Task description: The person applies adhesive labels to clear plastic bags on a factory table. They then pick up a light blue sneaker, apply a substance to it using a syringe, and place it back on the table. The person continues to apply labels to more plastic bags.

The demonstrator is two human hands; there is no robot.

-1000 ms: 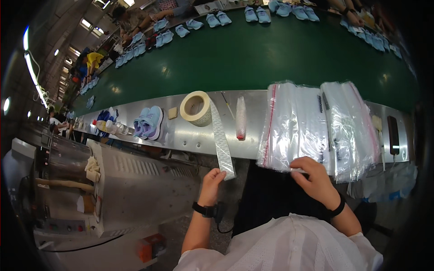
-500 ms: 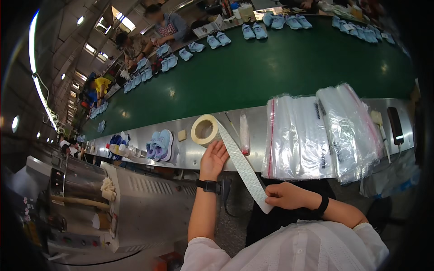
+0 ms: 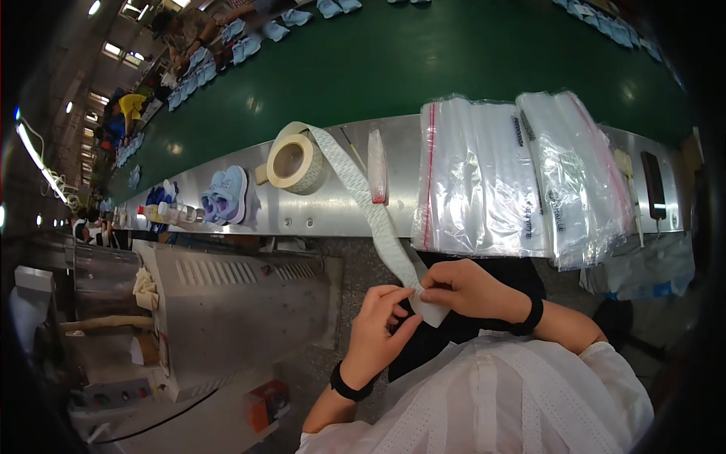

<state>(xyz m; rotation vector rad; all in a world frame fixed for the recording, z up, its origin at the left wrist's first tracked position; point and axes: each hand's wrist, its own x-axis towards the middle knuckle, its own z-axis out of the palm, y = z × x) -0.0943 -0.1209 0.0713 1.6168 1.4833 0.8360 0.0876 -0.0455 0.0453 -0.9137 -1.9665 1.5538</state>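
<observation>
In the head view, the adhesive-label roll (image 3: 308, 175) stands on the metal worktop (image 3: 302, 210), left of the stacked plastic bags (image 3: 484, 181), which probably keeps the strip's path clear of them. The label strip (image 3: 349, 165) arches from the roll's top, passes beside a clear-wrapped item with a red end (image 3: 377, 168) and hangs over the worktop's edge to the person's lap. There the right hand (image 3: 476, 289) has thumb and index fingers pinched on it near its free end, likely to keep that end steady. The left hand (image 3: 376, 327) has its fingers curled at the strip's near edge; whether they grip it or only touch it, I cannot tell.

Half a second earlier, the left hand lay open beside the roll while the strip ran straight to the right hand. Now both hands meet near the free end, and the strip is slack and twisted. The bags still lie stacked as before.
</observation>
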